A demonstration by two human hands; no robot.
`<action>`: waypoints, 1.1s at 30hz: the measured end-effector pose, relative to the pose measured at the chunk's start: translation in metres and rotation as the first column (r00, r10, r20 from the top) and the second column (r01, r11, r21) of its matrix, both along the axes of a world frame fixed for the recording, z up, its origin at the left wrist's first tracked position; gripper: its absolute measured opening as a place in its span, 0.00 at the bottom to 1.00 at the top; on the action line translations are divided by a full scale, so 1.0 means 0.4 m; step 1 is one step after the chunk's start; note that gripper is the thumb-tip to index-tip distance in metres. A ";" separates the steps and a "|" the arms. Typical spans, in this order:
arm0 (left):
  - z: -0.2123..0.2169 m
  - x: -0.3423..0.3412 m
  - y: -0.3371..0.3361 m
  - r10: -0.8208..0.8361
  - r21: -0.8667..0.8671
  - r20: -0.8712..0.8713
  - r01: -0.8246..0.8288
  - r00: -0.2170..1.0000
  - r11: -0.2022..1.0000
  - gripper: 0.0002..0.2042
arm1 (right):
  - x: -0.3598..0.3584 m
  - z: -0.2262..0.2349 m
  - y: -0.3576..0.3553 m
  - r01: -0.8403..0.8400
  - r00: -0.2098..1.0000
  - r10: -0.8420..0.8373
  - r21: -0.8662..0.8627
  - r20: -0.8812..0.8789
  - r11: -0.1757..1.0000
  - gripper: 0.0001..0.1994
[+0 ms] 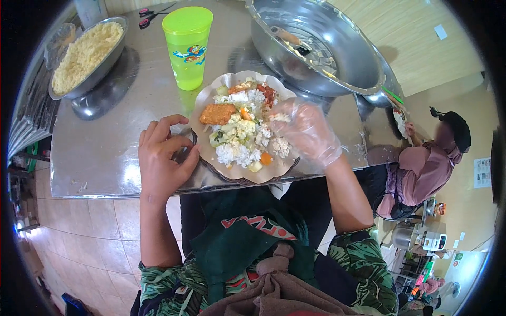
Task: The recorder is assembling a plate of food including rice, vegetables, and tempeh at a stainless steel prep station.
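A scalloped plate lined with brown paper lies in front of me. It bears white rice, a brown-orange fried piece, chopped vegetables and red sambal-like paste. My right hand, in a clear plastic glove, is over the plate's right side. Its fingers are pinched together around some rice; the glove partly hides the fingertips. My bare left hand rests on the table at the plate's left rim. Its fingers are loosely bent, thumb apart from them, with nothing held.
A lidded green cup stands behind the plate. Farther back are a large metal basin holding a wooden-handled tool, a metal bowl of yellowish crumbs and scissors. Another person sits at the right with a plate.
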State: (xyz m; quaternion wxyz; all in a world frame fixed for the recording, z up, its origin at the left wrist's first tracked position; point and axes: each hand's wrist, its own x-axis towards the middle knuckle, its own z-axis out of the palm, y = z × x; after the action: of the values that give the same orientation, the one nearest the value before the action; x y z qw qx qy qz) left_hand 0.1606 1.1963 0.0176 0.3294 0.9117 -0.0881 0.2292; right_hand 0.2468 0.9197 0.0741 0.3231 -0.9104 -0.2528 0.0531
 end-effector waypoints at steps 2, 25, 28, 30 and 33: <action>-0.001 0.000 -0.001 -0.006 -0.005 -0.004 0.006 1.000 1.000 0.05 | 0.006 0.012 -0.009 0.001 1.000 0.002 0.085 -0.026 0.996 0.12; -0.003 -0.001 -0.001 -0.002 -0.014 -0.004 0.002 1.000 1.000 0.05 | -0.012 0.001 0.038 -0.063 0.963 0.168 -0.429 0.212 0.901 0.22; -0.002 0.003 -0.002 -0.007 -0.001 0.010 0.007 1.000 1.000 0.05 | 0.017 -0.016 0.030 -0.028 0.989 0.087 -0.421 0.122 0.907 0.24; -0.003 0.000 -0.001 -0.010 0.008 0.012 0.010 1.000 1.000 0.05 | 0.027 0.001 0.026 0.035 0.997 -0.056 -0.303 -0.060 0.952 0.24; -0.007 0.003 0.001 -0.015 0.008 0.023 0.014 1.000 1.000 0.05 | 0.019 0.014 -0.018 -0.038 0.994 0.036 -0.011 -0.105 0.999 0.19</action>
State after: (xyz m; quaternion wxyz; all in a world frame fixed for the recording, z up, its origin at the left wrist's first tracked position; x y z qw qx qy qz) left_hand 0.1618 1.1966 0.0147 0.3262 0.9097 -0.0995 0.2369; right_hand 0.2545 0.9123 0.0797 0.3289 -0.9036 -0.2521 0.1085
